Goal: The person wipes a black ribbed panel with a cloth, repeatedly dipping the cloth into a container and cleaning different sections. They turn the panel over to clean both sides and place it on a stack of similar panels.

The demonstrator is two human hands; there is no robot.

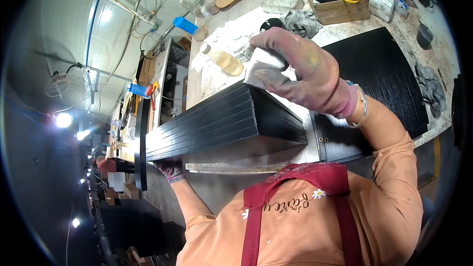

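A long black grooved wooden piece (207,128), shaped like a box or drawer front, stands tilted across the near side of the worktable. My left hand (170,170), in a stained glove, grips its far left end from below; the fingers are partly hidden behind it. Above the right-hand corner, my right hand (310,71) wears a pinkish, paint-smeared glove. Its fingers pinch a folded white cloth (262,68), which touches or nearly touches the top edge of the piece.
Behind lies a capped bottle of yellowish liquid (222,60). A cardboard box of tools (340,11) stands farther back. Black panels (377,76) lie at the right, beside a crumpled grey rag (431,88). A blue-topped bottle (189,27) is at the far left edge.
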